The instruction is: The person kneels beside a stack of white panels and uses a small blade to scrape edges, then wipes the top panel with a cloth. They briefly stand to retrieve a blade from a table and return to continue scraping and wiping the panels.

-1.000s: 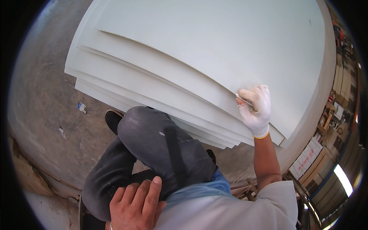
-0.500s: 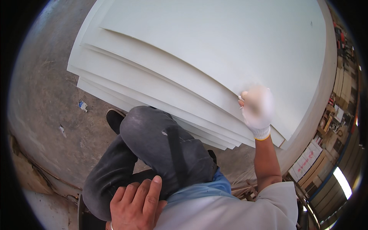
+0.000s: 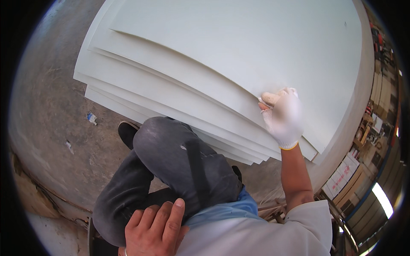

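My gloved right hand point(image 3: 284, 117) pinches the top white sheet's point(image 3: 256, 47) edge; my bare left hand point(image 3: 156, 228) rests open on my thigh point(image 3: 179, 162).

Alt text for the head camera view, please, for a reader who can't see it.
A person's gloved right hand rests on the edge of the top sheet of a fanned stack of large pale sheets on a concrete floor. The bare left hand rests on the person's raised knee in dark trousers.
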Motion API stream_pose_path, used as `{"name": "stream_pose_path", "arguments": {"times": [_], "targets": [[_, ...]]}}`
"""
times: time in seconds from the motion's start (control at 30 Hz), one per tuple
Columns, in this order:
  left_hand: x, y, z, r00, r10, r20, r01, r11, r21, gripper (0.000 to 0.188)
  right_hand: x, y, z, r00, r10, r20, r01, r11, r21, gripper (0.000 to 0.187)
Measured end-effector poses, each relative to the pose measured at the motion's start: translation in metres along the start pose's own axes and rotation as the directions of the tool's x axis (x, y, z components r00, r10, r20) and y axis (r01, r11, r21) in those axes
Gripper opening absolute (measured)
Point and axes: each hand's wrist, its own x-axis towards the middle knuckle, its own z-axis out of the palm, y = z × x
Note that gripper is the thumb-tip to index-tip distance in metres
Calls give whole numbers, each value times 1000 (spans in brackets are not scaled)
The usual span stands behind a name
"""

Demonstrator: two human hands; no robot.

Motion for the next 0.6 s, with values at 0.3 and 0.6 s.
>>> {"name": "stream_pose_path", "arguments": {"times": [0.3, 0.6], "targets": [[-5, -2, 1, 1000, 5, -11, -5, 1000, -11, 63, 3, -3, 1, 999, -21, -33, 22, 999, 29, 32], [-8, -3, 1, 1000, 8, -3, -8, 1000, -20, 63, 9, -7, 5, 998, -63, -31, 64, 997, 52, 33]]}}
